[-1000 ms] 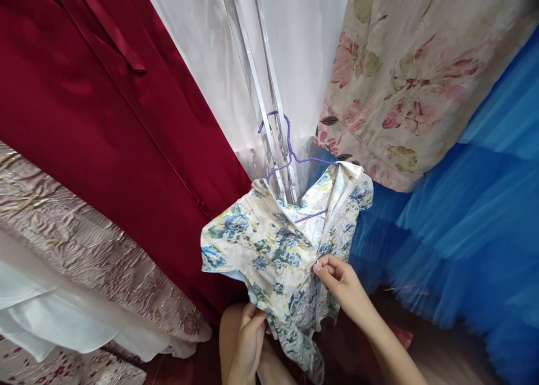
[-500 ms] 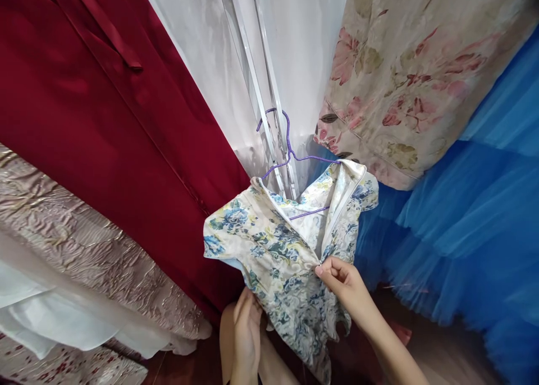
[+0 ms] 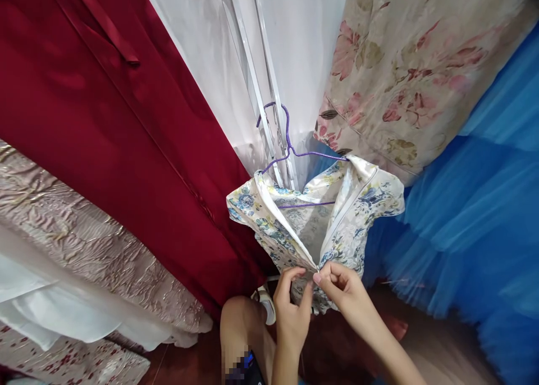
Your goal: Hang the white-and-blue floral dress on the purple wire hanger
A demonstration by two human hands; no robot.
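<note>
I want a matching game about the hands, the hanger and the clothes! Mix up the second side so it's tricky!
Column one:
1. Hanger
2. Right hand
3. Ruffled fabric
4. Left hand

Column two:
A. Thumb and forefinger apart
B. Blue
C. Purple
D. Pinching at the bottom of the blue-flowered garment's opening

Pairs: 1-C, 2-D, 3-B, 4-A

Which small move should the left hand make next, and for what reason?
Probably the left hand should close on the floral garment just below its V-shaped opening, to steady the cloth: its thumb and forefinger stand apart near there, while the right hand pinches at the bottom of the V, whose edges lie spread below the purple hanger.
</note>
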